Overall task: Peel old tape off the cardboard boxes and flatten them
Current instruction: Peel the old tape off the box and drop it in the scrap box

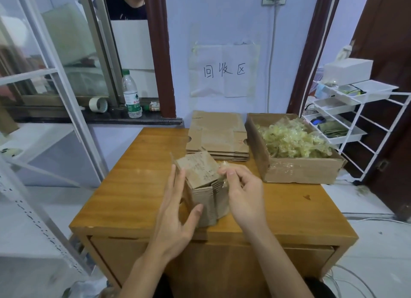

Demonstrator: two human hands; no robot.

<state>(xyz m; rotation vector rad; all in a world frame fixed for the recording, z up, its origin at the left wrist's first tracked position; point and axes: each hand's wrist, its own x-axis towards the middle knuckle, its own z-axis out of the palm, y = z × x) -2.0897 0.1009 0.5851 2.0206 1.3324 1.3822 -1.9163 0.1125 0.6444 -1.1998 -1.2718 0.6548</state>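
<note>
A small brown cardboard box (201, 175) stands on the wooden table (138, 186) near its front edge. My left hand (175, 213) grips the box's left side, thumb on the front face. My right hand (242, 193) pinches a strip of clear yellowish tape (223, 174) at the box's upper right edge, partly lifted off. A stack of flattened cardboard boxes (218, 135) lies behind it. To the right an open cardboard box (300, 170) holds a heap of peeled tape (293, 139).
A white wire rack with trays (347, 110) stands right of the table. On the window ledge at the left are a water bottle (131, 95) and a tape roll (98, 104). A paper sign (223, 71) hangs on the wall. A person stands behind the window.
</note>
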